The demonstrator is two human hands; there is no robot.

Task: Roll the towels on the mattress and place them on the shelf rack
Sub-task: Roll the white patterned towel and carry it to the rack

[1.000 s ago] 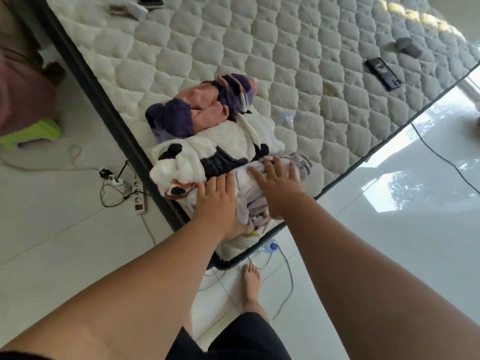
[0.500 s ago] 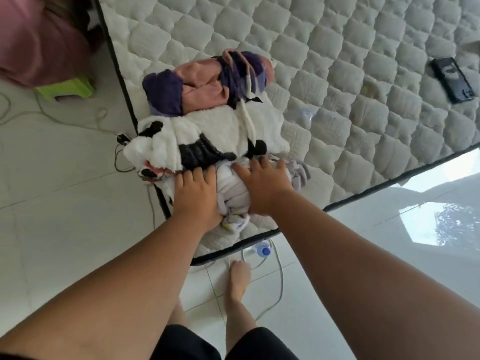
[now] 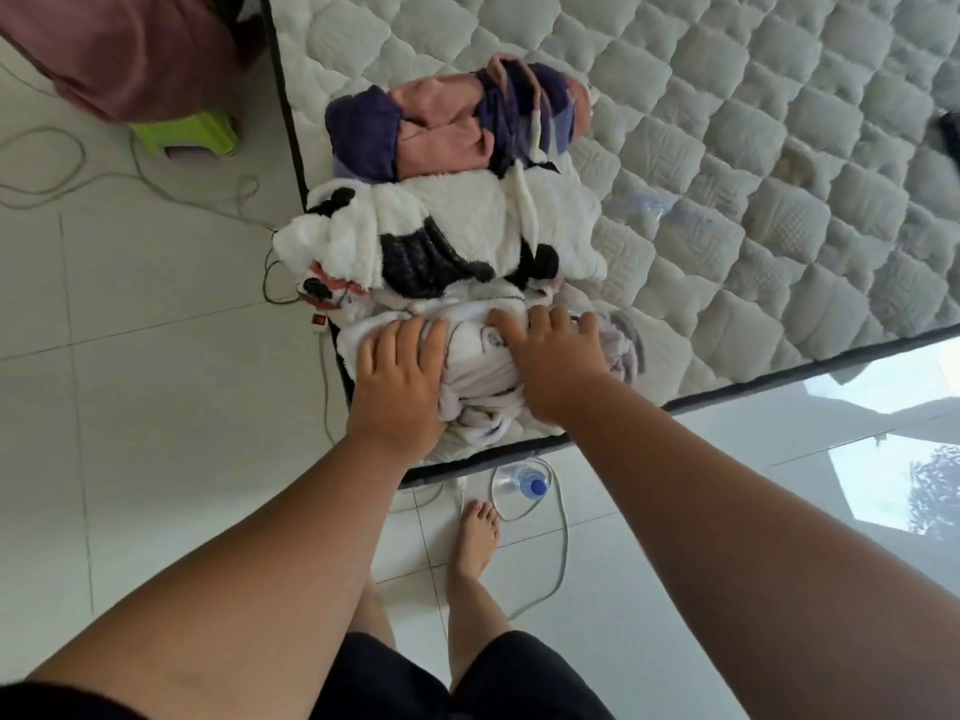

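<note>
Three towels lie in a row at the near corner of the quilted white mattress (image 3: 727,148). Farthest is a rolled pink and purple towel (image 3: 447,129). A white towel with black panda patches (image 3: 467,236) lies bundled in the middle. Nearest me is a pale lilac and white towel (image 3: 478,361), partly rolled. My left hand (image 3: 400,376) presses flat on its left part with fingers straight. On its right part rests my right hand (image 3: 550,361), fingers spread and pressing down. No shelf rack is in view.
A water bottle (image 3: 524,483) and cables (image 3: 561,553) lie on the white tiled floor by my bare foot (image 3: 475,543). A power strip (image 3: 318,324) sits beside the mattress edge. A green stool (image 3: 184,137) stands at the upper left, under a maroon cloth (image 3: 119,49).
Both hands have slid forward over the lilac towel, pushing its roll towards the panda towel. The view has shifted so the towels sit more to the right and closer.
</note>
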